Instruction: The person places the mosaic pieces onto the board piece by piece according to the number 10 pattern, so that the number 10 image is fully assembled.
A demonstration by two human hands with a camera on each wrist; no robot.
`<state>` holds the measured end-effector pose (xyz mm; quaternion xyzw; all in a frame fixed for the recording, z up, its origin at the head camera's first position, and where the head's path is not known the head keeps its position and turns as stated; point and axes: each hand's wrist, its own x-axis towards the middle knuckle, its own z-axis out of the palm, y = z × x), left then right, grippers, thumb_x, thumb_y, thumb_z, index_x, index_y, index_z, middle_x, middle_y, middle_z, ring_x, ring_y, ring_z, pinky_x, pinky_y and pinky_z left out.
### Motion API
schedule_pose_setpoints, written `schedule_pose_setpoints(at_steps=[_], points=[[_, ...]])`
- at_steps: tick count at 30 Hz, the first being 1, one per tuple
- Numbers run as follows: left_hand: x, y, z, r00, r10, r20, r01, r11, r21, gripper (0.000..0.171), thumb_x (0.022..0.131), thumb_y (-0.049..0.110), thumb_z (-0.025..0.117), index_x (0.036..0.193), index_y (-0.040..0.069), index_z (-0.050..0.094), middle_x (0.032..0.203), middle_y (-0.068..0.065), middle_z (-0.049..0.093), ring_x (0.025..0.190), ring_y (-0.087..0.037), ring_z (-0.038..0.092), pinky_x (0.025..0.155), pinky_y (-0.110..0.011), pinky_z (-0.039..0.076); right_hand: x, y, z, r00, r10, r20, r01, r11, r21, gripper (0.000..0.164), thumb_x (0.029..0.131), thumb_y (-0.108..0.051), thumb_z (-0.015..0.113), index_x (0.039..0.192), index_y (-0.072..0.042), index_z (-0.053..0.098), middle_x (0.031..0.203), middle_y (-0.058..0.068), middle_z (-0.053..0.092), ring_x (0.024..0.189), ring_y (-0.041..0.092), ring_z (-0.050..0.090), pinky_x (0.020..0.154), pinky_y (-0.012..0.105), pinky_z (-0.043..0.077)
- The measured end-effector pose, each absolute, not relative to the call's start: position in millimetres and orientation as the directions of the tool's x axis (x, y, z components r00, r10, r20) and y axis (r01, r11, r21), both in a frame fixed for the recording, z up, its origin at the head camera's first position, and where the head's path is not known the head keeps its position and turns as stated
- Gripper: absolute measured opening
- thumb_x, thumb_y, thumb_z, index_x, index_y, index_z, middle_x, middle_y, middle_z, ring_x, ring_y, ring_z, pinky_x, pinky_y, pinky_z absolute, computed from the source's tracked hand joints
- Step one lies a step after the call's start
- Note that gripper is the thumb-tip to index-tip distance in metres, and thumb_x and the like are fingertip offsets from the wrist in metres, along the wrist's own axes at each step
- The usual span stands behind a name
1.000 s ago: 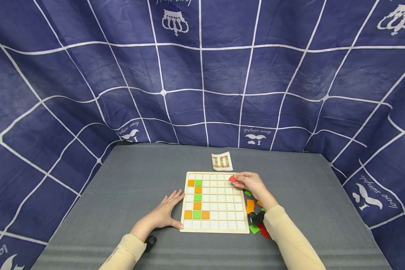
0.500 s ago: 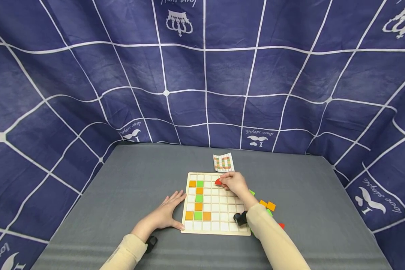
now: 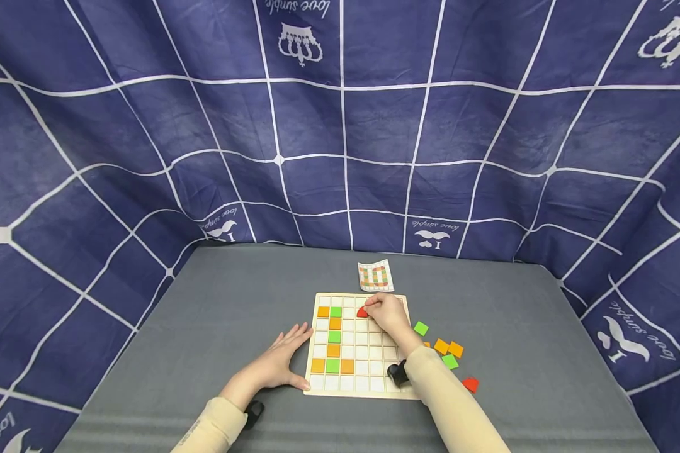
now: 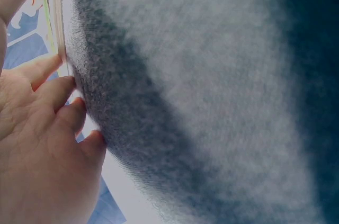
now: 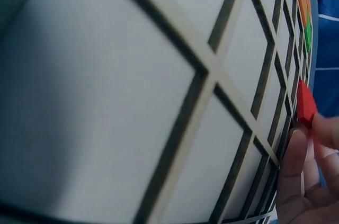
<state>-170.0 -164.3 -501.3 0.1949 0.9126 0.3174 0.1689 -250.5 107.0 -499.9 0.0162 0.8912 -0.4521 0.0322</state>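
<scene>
A wooden grid board point(image 3: 361, 380) lies on the grey table, with several orange and green square tiles set in its left columns. My right hand point(image 3: 386, 313) pinches a red tile with a curved edge point(image 3: 362, 311) between thumb and fingers, over the upper part of the grid. In the right wrist view the same red tile point(image 5: 305, 105) stands tilted near the board's cells. My left hand point(image 3: 282, 360) is spread beside the board, its thumb and fingertips touching the left edge. The left wrist view shows the fingers point(image 4: 57, 94) stretched along that edge.
A small printed pattern card point(image 3: 376, 275) lies just beyond the board. Right of the board are scattered loose green tiles point(image 3: 421, 328), orange tiles point(image 3: 456, 349) and a red piece point(image 3: 471, 384). A blue curtain point(image 3: 340, 126) with white lines hangs behind the table.
My right hand has carried the red tile leftward from the grid's upper right corner, then slightly lower to the board. The left hand stays at the left edge.
</scene>
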Motion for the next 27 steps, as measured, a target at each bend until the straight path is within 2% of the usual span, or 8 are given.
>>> schedule_pose_setpoints(at_steps=[8,21,27], points=[[-171.0,-162.4,-502.8,-0.873,0.458,-0.166,0.26,0.726,0.637,0.118,0.057,0.034,0.094,0.153,0.002,0.033,0.162,-0.021,0.023,0.151,-0.041,0.016,0.121,-0.062,0.012,-250.2,106.9,-498.3,-1.0,-0.003,-0.024,0.016,0.655,-0.755,0.004,0.086,-0.011,0.073,0.084,-0.007,0.072,0.077,0.004,0.071,0.067,0.012,0.059,0.062,0.026,0.048],[-171.9,-160.4,-501.2,-0.881,0.448,-0.151,0.266,0.733,0.626,0.117,0.056,0.032,0.095,0.152,0.001,0.035,0.161,-0.021,0.026,0.151,-0.041,0.018,0.121,-0.061,0.013,-247.1,104.6,-497.1,-0.999,-0.031,0.042,-0.051,0.691,-0.721,0.006,0.08,-0.003,0.076,0.084,-0.004,0.072,0.073,0.003,0.069,0.065,0.01,0.059,0.063,0.024,0.049],[-170.1,-163.3,-501.9,-0.878,0.448,-0.17,0.25,0.731,0.635,0.117,0.057,0.033,0.094,0.153,0.002,0.034,0.161,-0.021,0.025,0.151,-0.041,0.016,0.121,-0.061,0.012,-245.9,107.1,-496.4,-1.0,0.006,0.018,-0.009,0.677,-0.736,0.004,0.083,-0.009,0.074,0.083,-0.007,0.071,0.076,0.003,0.068,0.068,0.012,0.06,0.064,0.026,0.049]])
